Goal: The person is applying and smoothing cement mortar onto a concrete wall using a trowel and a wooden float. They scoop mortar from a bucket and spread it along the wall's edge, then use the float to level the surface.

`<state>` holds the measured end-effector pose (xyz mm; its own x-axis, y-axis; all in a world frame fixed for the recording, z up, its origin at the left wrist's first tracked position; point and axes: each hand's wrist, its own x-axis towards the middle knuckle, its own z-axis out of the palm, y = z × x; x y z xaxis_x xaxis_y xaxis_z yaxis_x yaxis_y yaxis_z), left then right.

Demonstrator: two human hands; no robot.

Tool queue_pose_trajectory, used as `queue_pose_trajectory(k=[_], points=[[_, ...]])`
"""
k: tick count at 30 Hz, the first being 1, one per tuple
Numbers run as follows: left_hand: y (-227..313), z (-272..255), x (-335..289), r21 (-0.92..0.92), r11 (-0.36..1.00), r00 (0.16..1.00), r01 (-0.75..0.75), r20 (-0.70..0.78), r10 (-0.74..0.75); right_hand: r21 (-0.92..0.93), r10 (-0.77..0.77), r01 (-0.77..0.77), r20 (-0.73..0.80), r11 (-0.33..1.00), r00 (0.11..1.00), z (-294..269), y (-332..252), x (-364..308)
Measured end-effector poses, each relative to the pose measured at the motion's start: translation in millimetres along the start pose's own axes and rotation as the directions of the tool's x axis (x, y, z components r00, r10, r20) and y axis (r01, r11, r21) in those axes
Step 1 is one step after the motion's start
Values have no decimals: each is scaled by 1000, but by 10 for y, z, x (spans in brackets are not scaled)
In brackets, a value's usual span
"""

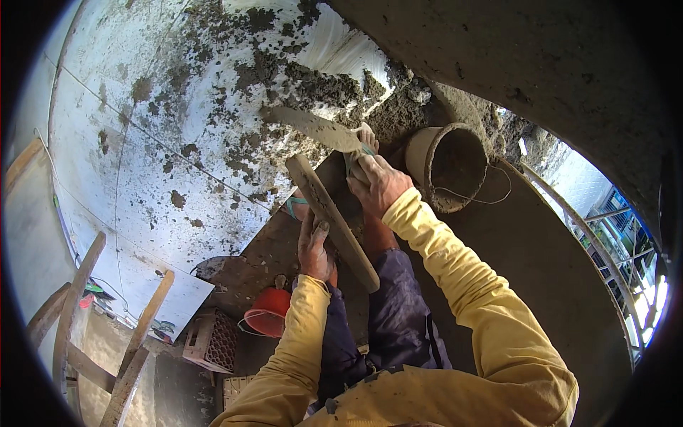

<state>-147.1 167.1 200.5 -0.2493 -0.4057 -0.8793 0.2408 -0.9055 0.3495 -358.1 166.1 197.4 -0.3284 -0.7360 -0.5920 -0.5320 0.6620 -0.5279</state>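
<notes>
My left hand point(315, 250) is closed at the near side of a wooden float point(333, 222), a flat mortar-caked board seen almost edge-on and tilted. Its handle is hidden behind the fingers. Beyond it, my right hand point(380, 183) grips a trowel point(313, 127) by the handle. The long, mortar-coated blade points left over a white sheet point(160, 192) splattered with wet mortar. Blade and float are apart. Just right of my right hand, a mortar-crusted bucket point(435, 171) lies tipped, its dark mouth facing right and a thin wire handle hanging out.
Mortar is heaped point(402, 114) along the sheet's far right edge, beside a grey plastered surface point(541, 64). A red bucket point(267, 314) and a plastic crate point(211, 341) stand near my legs. Curved wooden pieces point(142, 324) rise at lower left. Daylight shows at the right.
</notes>
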Motion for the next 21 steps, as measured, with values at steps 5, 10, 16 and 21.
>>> queue_pose_trajectory(k=[5,10,16,21], points=[[-120,-156,63,51,998,999,-39,-27,40,-83,17,-20,-37,996,999,200,343,-16],[-6,-65,19,-16,999,999,38,-35,-38,-66,222,-225,-49,972,974,159,609,236],[69,53,-5,-4,999,999,36,-1,-36,-5,187,-194,-252,981,950,-57,668,728],[88,66,-2,-21,999,999,37,29,-36,58,228,-221,-277,974,933,-143,618,867]])
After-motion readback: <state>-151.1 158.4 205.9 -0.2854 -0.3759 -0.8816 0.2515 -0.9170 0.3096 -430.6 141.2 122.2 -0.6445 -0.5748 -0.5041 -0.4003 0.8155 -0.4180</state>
